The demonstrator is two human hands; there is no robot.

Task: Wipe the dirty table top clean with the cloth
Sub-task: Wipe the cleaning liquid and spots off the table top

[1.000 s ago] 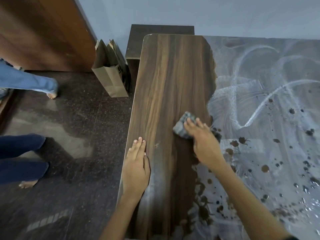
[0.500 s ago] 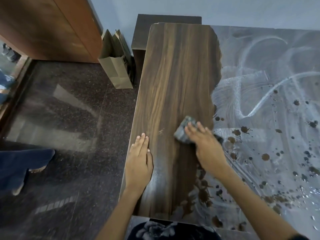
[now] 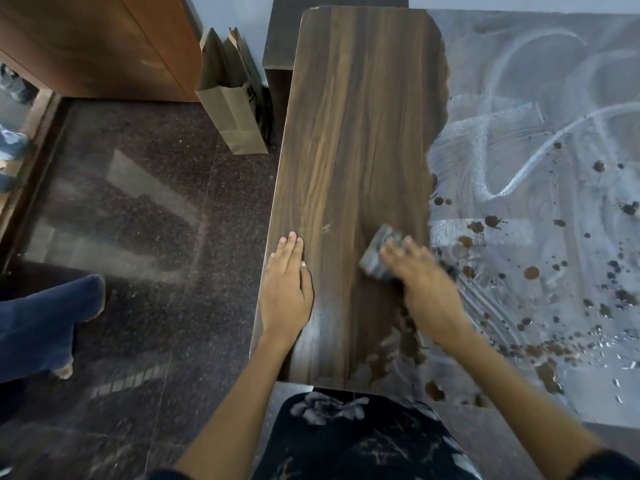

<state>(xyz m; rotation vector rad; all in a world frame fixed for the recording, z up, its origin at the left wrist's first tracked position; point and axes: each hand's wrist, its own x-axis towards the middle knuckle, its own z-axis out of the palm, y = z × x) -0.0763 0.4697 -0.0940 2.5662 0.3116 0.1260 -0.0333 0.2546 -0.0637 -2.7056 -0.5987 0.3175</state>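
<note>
On the table top [image 3: 349,140], left strip is bare wood w/ grey film and brown spots covering the rest; right hand [image 3: 424,289], blurred, presses the cloth [image 3: 375,254] and has pulled it nearer vs a sec ago, widening the clean strip; left hand [image 3: 285,289] lies flat at the edge.
</note>
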